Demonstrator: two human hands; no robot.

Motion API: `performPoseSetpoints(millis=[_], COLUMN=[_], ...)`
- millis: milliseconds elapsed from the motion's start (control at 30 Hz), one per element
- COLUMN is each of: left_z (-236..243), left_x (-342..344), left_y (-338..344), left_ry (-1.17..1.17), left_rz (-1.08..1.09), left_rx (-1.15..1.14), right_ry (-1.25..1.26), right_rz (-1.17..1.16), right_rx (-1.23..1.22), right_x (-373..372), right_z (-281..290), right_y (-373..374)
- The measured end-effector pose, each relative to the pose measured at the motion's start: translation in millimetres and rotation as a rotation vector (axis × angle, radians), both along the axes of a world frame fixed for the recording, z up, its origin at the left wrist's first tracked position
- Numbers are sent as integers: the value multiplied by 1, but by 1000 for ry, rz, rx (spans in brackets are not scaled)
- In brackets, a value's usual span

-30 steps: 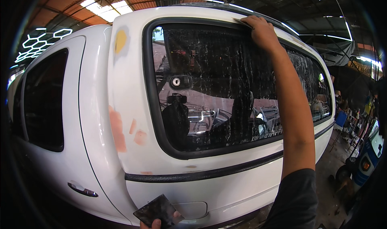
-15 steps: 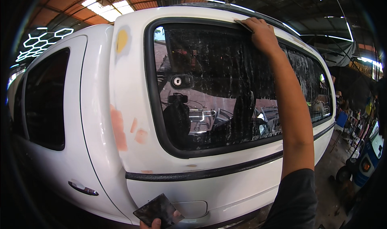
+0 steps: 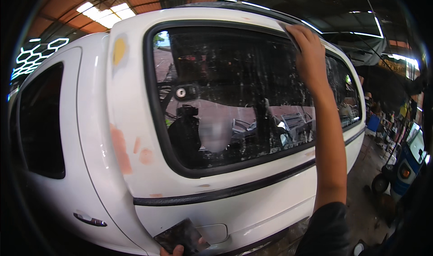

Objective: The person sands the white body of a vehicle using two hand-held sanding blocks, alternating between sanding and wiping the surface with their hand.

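My right hand (image 3: pixel 312 53) reaches up to the top edge of a white vehicle's side window (image 3: pixel 234 75). Its bent fingers hold a thin, dark, flat spreader (image 3: pixel 292 37), whose edge is at the white strip above the black window seal. Low in view, my left hand (image 3: pixel 177 250) is partly cut off by the lower edge. Its thumb presses on a dark square plate (image 3: pixel 178 235) with a light smear near one corner. Pinkish patches (image 3: pixel 119 147) and a yellow patch with a grey border (image 3: pixel 119 50) mark the white body panel left of the window.
A black trim strip (image 3: pixel 216 194) runs below the window, above a fuel flap (image 3: pixel 214 233). A door handle (image 3: pixel 90 220) is on the door at left. On the right stand a blue-and-white vehicle (image 3: pixel 406 175) and cluttered shop goods. Roof beams and light strips are overhead.
My right hand has moved right along the window's top edge with the spreader, which is now tilted more upright. A small pinkish spot shows behind it. The whole view has shifted slightly right.
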State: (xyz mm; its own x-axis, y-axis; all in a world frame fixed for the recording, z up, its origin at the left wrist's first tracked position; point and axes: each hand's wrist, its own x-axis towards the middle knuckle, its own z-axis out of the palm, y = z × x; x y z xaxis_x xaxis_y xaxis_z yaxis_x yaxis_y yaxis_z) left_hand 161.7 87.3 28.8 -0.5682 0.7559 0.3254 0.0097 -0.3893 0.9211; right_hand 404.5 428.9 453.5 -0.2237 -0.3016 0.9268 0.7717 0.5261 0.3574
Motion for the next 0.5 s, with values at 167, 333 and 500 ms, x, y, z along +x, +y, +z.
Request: performPoseSetpoints(millis=[167, 333, 500], left_z=[9, 2, -26], left_x=[1, 34, 88], left_y=[10, 58, 118], left_ry=[52, 130, -198], left_rz=[-234, -467, -880], left_rx=[-117, -238, -157], right_ry=[90, 400, 439], right_rz=[291, 391, 491], right_rx=[-205, -783, -1138], right_x=[32, 83, 108], right_z=[-178, -352, -446], right_y=[-75, -164, -231])
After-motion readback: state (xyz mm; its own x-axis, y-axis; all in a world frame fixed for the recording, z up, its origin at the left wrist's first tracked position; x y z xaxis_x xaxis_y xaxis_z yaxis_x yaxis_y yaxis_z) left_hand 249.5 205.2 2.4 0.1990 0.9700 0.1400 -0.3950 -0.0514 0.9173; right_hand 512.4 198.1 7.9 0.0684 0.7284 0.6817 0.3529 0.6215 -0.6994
